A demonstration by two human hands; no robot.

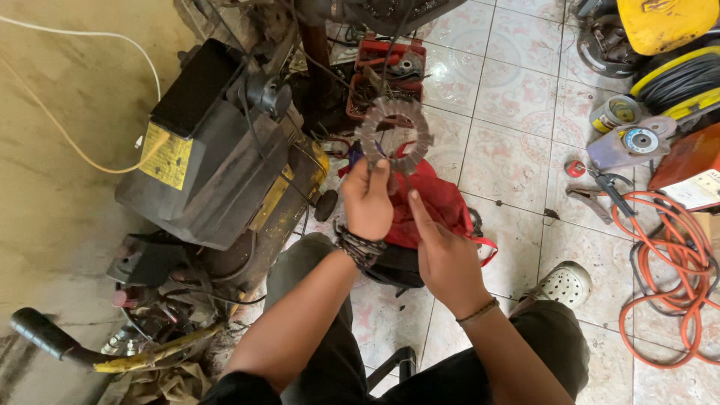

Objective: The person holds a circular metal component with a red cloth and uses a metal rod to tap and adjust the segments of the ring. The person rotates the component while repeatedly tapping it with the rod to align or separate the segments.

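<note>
Seen from above, seated over a tiled floor [517, 97]. Left hand [367, 202] raised in front of the knees, grip clenched on the lower rim of a grey toothed ring plate [394, 135], thumb and fingertips pinching it near the bottom edge. Plate held upright and facing the camera, its open centre showing the clutter behind. Woven dark bracelets [360, 247] around the left wrist. Right hand [447, 259] just beside and below, grip released, index finger stretched up toward the plate's lower edge; touching or just short of it, cannot tell. Thin band [478, 311] on the right wrist.

Directly beneath the hands, a red cloth bag [431, 206] lying on the floor. To the left, a dirty black-and-yellow machine [217, 165] with a yellow label, a black handle [41, 334] sticking out at lower left, a white cable [82, 45] running along the wall. Beyond the plate, a red tray [390, 60] holding small metal parts. To the right, well apart, an orange hose [664, 277] coiled on the tiles, pliers [592, 196], a grinding disc [641, 140], a yellow cable reel [679, 79]. White perforated clog [564, 283] on the right foot.
</note>
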